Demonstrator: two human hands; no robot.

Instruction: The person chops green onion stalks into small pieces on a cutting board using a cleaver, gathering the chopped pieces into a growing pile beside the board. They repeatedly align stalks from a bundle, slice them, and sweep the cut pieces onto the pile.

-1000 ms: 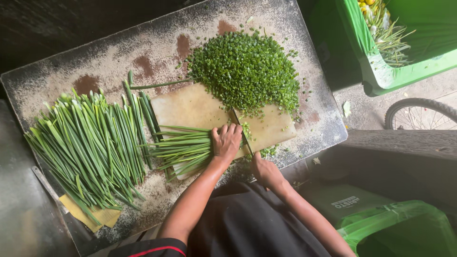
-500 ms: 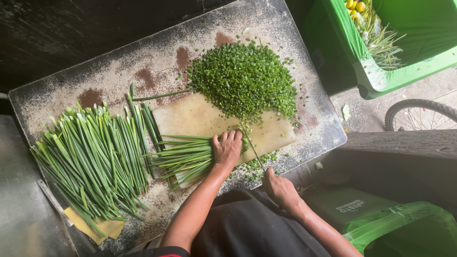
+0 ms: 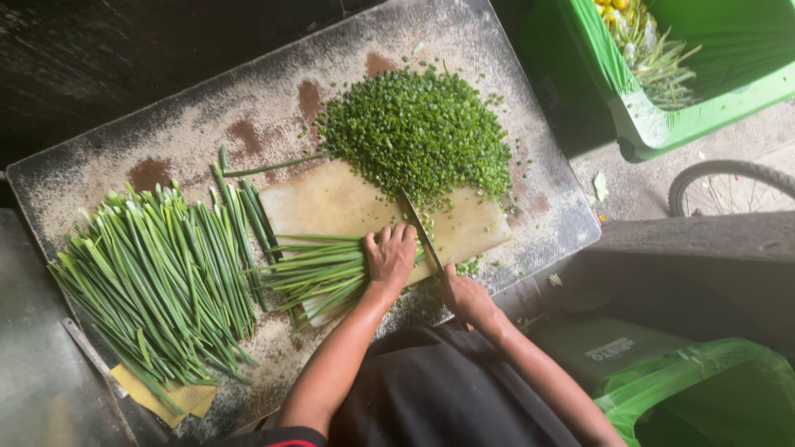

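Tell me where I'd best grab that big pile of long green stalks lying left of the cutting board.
Probably around the middle of the pile of long stalks, hands coming from above and closing in from both long sides. The stalks lie flat and roughly parallel on the metal tray, running from upper left to lower right, so a crosswise grip should gather a bundle without bending them.
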